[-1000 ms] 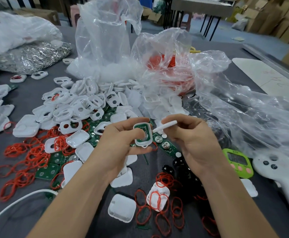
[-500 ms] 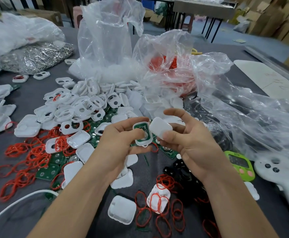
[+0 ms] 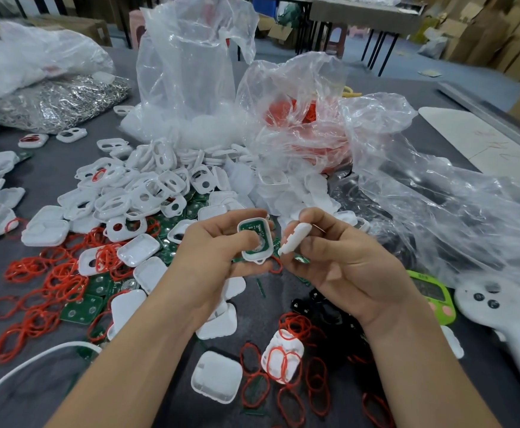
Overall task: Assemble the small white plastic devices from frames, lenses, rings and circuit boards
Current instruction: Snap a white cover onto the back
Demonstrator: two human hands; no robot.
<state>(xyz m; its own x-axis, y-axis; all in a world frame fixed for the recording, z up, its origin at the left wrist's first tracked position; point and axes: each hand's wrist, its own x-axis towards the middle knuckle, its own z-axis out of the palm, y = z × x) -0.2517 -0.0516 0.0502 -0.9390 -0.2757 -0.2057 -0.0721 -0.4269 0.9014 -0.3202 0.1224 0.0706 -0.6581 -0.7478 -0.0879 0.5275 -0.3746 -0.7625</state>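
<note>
Grey table (image 3: 48, 174), parts heaped toward 11 o'clock. Left hand (image 3: 209, 261) pinches frame (image 3: 269, 242) holding circuit board (image 3: 252, 231). Right hand (image 3: 345, 267), at 3 o'clock, pinches white cover (image 3: 294, 239) edge-on. Risk: crooked mating could dislodge the board.

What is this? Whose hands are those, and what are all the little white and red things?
No machine here: the grips are a person's two bare hands, filmed by a camera worn on their head, looking down. On the grey table lie white frames, red rings, green circuit boards and clear plastic bags. The left grip holds a half-built device: a white frame with a green board inside. The right grip pinches a white cover, seen edge-on, close beside it.
</note>
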